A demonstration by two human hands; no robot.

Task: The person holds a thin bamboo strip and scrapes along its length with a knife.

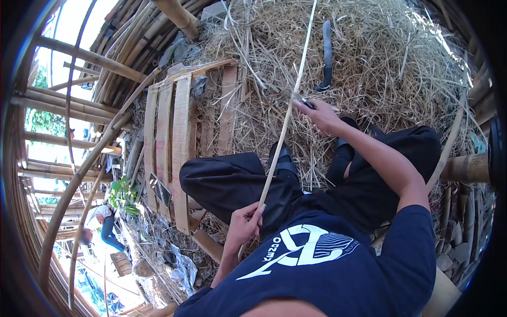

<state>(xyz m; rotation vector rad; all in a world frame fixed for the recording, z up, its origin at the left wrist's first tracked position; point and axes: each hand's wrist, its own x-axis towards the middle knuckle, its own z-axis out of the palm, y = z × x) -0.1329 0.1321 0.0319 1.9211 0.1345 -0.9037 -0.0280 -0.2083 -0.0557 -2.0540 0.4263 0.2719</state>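
A long, pale bamboo strip (282,134) slants from my lap up past the top edge of the view. My left hand (245,221) is closed around its lower part, thumb along the strip. Farther up, my right hand (319,117) is closed on a small black tool (308,104), whose kind I cannot make out, right against the strip. Fine shavings show where tool and strip meet. Beyond that hand, a dark machete-like blade (327,53) lies on the straw-like shavings.
Bamboo shavings (380,58) cover the ground around my crossed legs. A slatted wooden pallet (181,142) lies to the left, with bamboo poles (92,61) and a lattice beyond. Another person (108,227) bends over at the lower left. A thick bamboo pole (465,168) is at the right.
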